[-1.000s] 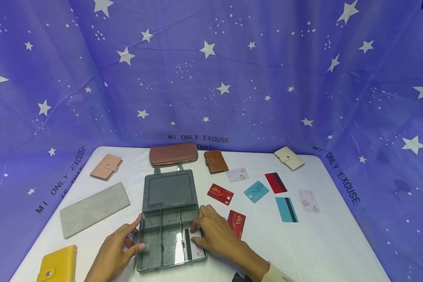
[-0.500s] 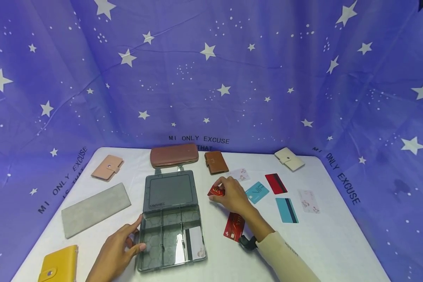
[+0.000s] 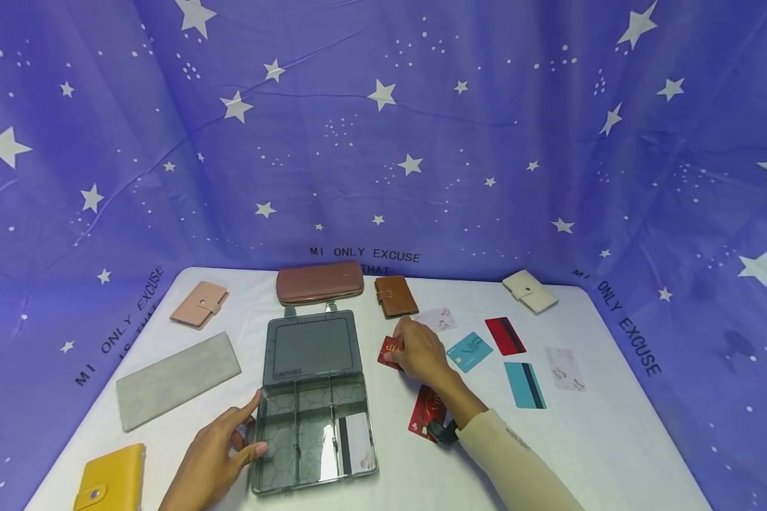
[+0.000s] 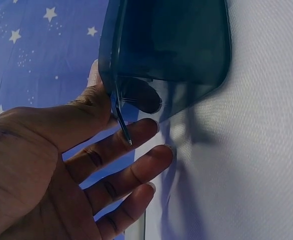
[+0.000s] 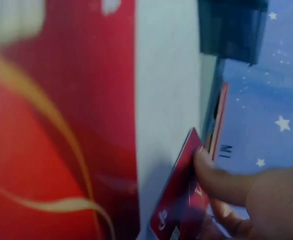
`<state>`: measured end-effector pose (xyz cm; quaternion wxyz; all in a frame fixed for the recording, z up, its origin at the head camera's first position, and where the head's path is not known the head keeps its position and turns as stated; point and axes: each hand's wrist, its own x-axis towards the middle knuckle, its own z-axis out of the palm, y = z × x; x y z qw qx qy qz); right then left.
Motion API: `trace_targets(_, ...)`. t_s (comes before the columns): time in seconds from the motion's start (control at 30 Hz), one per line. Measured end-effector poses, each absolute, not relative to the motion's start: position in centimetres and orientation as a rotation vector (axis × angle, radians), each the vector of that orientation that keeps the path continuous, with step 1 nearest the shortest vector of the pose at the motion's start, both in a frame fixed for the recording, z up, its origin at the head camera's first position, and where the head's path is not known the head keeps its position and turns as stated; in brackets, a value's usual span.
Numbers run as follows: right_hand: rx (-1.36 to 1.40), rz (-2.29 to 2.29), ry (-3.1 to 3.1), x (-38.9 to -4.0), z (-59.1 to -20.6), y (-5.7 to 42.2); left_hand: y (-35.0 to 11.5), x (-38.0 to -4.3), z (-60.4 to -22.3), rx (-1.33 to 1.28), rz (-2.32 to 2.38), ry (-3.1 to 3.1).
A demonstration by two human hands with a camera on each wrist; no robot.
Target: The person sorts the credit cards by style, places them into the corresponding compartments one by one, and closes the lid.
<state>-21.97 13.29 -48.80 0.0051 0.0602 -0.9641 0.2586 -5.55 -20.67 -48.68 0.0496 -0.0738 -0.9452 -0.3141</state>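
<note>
My right hand (image 3: 420, 350) pinches a red VIP card (image 3: 391, 349) between thumb and fingers, just right of the open lid; in the right wrist view that card (image 5: 179, 200) stands tilted up. My left hand (image 3: 214, 451) holds the left edge of an open grey see-through plastic box (image 3: 297, 487), thumb over its rim. Through the plastic in the left wrist view, a fingertip (image 4: 141, 95) shows. A white card with a black stripe (image 3: 356, 443) lies in the box's front right compartment. Another red VIP card (image 3: 424, 413) lies under my right wrist, partly covered.
Right of my hand lie a blue VIP card (image 3: 469, 352), a red striped card (image 3: 506, 336), a blue striped card (image 3: 525, 385) and pale cards (image 3: 565, 369). Wallets stand around: brown (image 3: 396, 296), maroon (image 3: 319, 282), cream (image 3: 530, 291), pink (image 3: 199, 305), grey (image 3: 179, 381), yellow (image 3: 111, 479).
My right hand has left the striped card in the box, reached up and right to the red VIP card, and taken hold of it. My left hand stays at the box.
</note>
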Motion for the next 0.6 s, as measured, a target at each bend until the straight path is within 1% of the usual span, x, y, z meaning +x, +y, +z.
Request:
trace_targets(0.13, 0.248, 0.910, -2.878, -21.3, -48.0, 13.1, -20.7, -5.5, -48.7, -0.224, -0.970, -2.885)
trace_targets(0.23, 0.364, 1.058, -2.747, -20.4, -46.9, 12.9, -20.7, -5.5, -48.7, -0.228, -0.977, -2.884)
trace_targets(0.33, 0.492, 1.273, -2.648, -19.1, -45.7, 12.4, -20.8, -5.5, -48.8, -0.246, -0.968, -2.868)
trace_targets(0.43, 0.561, 1.513, -2.623, -17.5, -44.9, 11.5, -20.8, -5.6, -48.9, -0.281, -0.943, -2.841)
trace_targets(0.6, 0.645, 1.725, -2.691, -15.2, -44.9, 9.8, -20.9, -5.6, -49.1, -0.320, -0.913, -2.812)
